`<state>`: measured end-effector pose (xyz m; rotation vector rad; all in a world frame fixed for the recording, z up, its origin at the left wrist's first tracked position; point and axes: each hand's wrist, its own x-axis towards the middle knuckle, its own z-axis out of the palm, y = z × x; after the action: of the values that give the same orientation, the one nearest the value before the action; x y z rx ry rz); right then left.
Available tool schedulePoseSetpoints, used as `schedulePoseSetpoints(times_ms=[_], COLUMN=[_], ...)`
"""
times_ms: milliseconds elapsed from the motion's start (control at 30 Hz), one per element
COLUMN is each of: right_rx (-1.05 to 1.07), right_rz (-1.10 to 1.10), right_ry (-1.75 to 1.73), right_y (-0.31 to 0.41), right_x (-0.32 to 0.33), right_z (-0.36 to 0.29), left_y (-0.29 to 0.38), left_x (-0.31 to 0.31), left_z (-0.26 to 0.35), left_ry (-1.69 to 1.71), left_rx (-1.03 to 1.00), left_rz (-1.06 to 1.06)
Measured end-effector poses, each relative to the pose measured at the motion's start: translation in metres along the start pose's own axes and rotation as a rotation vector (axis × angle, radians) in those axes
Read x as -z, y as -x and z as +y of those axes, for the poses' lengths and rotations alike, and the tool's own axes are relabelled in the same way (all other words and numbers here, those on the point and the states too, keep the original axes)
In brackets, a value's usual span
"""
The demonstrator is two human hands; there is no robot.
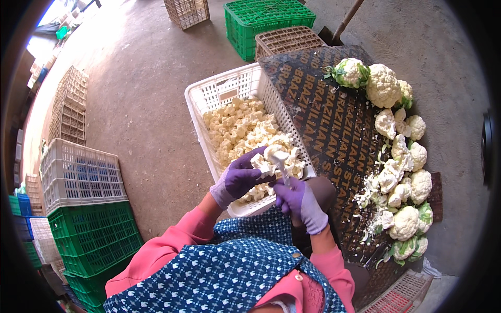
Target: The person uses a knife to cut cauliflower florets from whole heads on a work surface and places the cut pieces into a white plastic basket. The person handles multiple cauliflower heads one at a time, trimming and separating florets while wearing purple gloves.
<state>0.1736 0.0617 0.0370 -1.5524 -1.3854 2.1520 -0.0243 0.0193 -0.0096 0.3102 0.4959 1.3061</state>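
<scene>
My left hand (240,178), in a purple and lilac glove, holds a piece of cauliflower (263,164) over the near end of a white plastic crate (203,146). In my right hand (299,199), gloved alike, is a small tool, likely a knife (282,166), its pale blade against the cauliflower piece. Blur hides the blade's exact shape. Many cut cauliflower florets (238,125) fill much of the crate. To the right, whole and partly cut cauliflower heads (383,85) line the far edge of a dark printed board (332,129), with white scraps (372,191) beside them.
Green crates (94,234) and a grey-white crate (82,176) are stacked at the left. A green crate (270,21) and a brown crate (289,39) stand beyond the board, near a shovel (344,21). Another crate (399,293) sits at the lower right.
</scene>
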Motion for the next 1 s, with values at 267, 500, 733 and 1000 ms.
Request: schedulePoseSetpoints(times_ms=[267,500,733,1000], right_rx=[0.155,0.59,0.553,0.638], right_rz=[0.225,0.374,0.383,0.405], right_ry=[-0.029,0.624,0.946,1.125], right_y=[-0.017,-0.006,0.01,-0.006], right_x=[-0.011,-0.014,-0.021,-0.015], right_z=[-0.015,-0.003,0.01,0.021], left_y=[-0.003,-0.007,-0.014,-0.009], left_x=[0.004,0.013,0.018,0.008], left_z=[-0.01,-0.018,-0.023,-0.018], left_ry=[-0.024,0.096,-0.026,0.2], left_rx=[-0.162,-0.038,-0.172,-0.053], left_rz=[0.004,0.048,0.052,0.071])
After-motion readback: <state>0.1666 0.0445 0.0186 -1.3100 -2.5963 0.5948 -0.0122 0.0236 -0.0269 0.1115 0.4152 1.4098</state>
